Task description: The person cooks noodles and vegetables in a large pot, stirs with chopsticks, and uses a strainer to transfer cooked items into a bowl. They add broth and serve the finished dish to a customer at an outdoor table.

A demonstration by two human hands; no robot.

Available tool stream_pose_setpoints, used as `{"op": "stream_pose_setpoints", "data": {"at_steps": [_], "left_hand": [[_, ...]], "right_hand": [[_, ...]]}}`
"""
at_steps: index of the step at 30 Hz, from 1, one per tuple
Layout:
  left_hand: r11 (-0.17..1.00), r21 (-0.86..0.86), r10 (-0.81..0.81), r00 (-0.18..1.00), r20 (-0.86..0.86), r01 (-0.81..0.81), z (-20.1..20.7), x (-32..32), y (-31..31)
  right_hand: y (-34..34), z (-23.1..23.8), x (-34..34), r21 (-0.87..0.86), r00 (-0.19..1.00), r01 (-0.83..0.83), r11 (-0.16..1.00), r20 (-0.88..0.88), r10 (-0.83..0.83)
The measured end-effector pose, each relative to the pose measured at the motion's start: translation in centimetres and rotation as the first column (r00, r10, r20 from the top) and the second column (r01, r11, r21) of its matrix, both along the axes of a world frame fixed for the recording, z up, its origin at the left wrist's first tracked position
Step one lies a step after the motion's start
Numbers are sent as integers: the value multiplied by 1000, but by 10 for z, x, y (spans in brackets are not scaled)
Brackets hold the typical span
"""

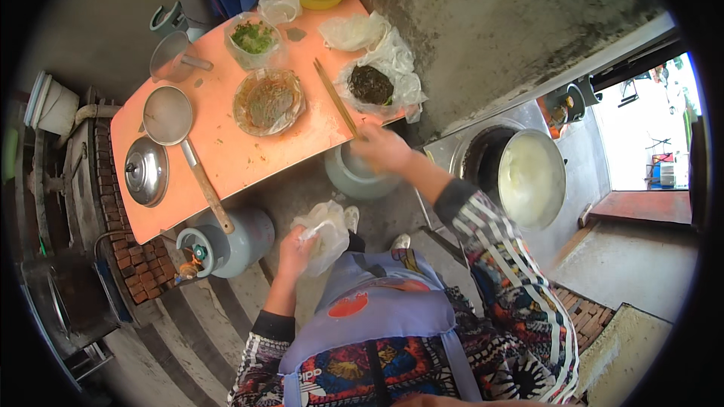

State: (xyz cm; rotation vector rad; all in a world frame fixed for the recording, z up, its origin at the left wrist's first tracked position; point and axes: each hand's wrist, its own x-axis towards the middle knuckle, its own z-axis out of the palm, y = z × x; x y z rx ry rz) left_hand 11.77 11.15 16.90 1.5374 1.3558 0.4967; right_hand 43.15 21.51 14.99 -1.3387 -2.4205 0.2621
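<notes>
Head view: the right hand (pixel 381 150) grips wooden chopsticks (pixel 334 96), which slant over the right part of the orange surface (pixel 217 105), between a sauce-smeared bowl (pixel 268 101) and a bag of dark food (pixel 369 85). Nearer and left, the left hand (pixel 296 252) clutches a translucent plastic bag (pixel 327 238). A wide pan (pixel 532 179) of pale liquid stands right.
</notes>
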Motion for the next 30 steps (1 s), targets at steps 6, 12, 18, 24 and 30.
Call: {"op": "stream_pose_setpoints", "data": {"at_steps": [6, 12, 18, 24, 30], "left_hand": [[990, -110, -69, 990, 127, 83, 14, 12, 48], [935, -128, -301, 931, 208, 331, 46, 72, 89], [745, -323, -417, 785, 458, 584, 97, 160, 93], [609, -115, -626, 565, 537, 785, 132, 240, 74], [436, -559, -482, 708, 516, 705, 105, 335, 26]], "right_hand": [[30, 27, -23, -155, 903, 288, 945, -286, -322], [-82, 86, -57, -459, 806, 276, 844, -369, -464], [-149, 86, 6, -860, -125, 226, 457, -490, -862], [-268, 146, 71, -782, -824, 121, 611, -423, -378], [-336, 194, 107, -535, -795, 327, 779, -601, -79]]}}
